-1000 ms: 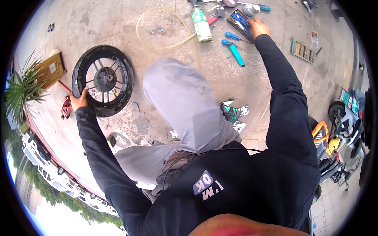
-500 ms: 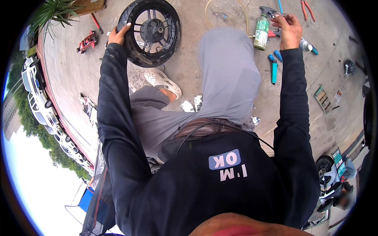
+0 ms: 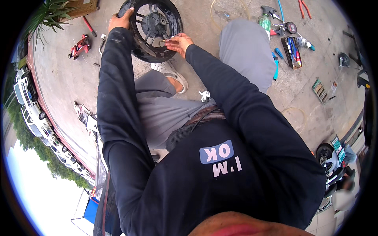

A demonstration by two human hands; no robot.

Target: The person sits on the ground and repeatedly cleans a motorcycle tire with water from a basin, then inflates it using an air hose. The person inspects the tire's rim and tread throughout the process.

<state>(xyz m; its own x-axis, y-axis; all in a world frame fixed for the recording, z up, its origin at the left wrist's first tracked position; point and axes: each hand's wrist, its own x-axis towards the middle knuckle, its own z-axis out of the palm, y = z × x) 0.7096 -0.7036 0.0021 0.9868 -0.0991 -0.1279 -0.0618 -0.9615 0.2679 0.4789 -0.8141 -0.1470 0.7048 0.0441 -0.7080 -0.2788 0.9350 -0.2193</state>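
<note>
Single head-worn fisheye, aimed steeply down. Wearer's chest [image 3: 197, 190] fills the near view below the right hand [image 3: 179, 43]; ground [image 3: 201, 17] spreads wide beyond it.

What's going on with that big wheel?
A person has their left hand on the edge of a wheel with a black tyre. Their right hand is by the wheel's rim, with something small between the fingers, too tiny to make out. On the ground to the right are a green spray bottle and a dark box of tools.
</note>
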